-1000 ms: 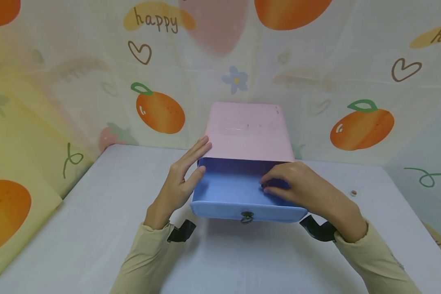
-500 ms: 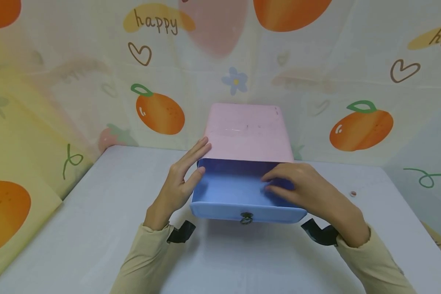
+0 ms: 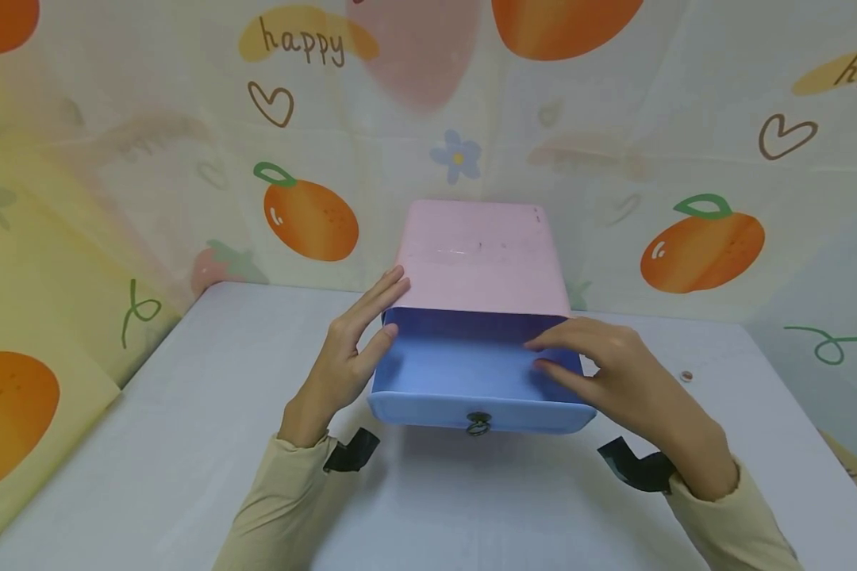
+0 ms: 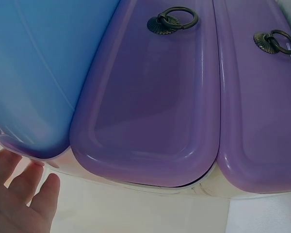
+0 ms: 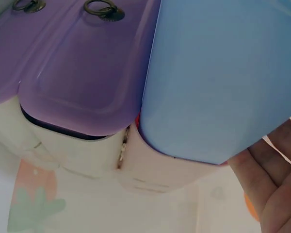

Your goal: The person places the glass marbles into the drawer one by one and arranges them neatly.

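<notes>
A small drawer cabinet has a pink top (image 3: 482,258), and its upper blue drawer (image 3: 428,411) is pulled out. A dark metal ring handle (image 3: 478,423) hangs on the drawer's front. My left hand (image 3: 339,361) rests against the cabinet's left side with fingers extended. Over the right part of the drawer is my right hand (image 3: 621,388), thumb and fingers apart with nothing seen between them. Bare blue floor shows in the drawer; its back lies in shade under the top. Two purple drawers (image 4: 145,97) stay closed below in the left wrist view.
On the white table (image 3: 186,412), right of the cabinet, lies a small round brownish thing (image 3: 686,377), too small to identify. A printed cloth backdrop (image 3: 543,135) stands close behind the cabinet. Dark straps (image 3: 636,466) sit at the wrists.
My right hand has let go of a small dark object inside the drawer, spread its thumb and fingers, and drawn back to the right. The left hand has stayed put.
</notes>
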Available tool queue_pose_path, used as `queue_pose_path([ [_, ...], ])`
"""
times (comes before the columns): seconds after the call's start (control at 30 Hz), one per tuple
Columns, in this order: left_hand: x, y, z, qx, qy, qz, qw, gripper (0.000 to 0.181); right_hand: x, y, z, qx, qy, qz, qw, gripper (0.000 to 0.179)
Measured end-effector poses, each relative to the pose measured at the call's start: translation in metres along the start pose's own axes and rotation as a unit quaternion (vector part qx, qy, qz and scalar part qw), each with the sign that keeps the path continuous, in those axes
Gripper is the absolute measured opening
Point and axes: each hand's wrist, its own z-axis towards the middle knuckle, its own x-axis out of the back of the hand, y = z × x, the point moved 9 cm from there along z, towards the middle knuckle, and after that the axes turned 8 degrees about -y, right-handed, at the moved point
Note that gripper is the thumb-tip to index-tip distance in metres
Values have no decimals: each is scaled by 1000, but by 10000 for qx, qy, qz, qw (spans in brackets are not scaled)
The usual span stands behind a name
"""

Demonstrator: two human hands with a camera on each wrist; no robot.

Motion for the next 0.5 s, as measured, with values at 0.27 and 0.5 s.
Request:
queue_pose_path([
  [0.27, 0, 0, 0, 2, 4, 27, 10000, 50, 7, 0, -10, -44, 363, -66, 9993, 45],
  [0.5, 0, 0, 0, 1, 10, 36, 10000, 50, 11, 2, -20, 120, 821, 177, 9964, 29],
])
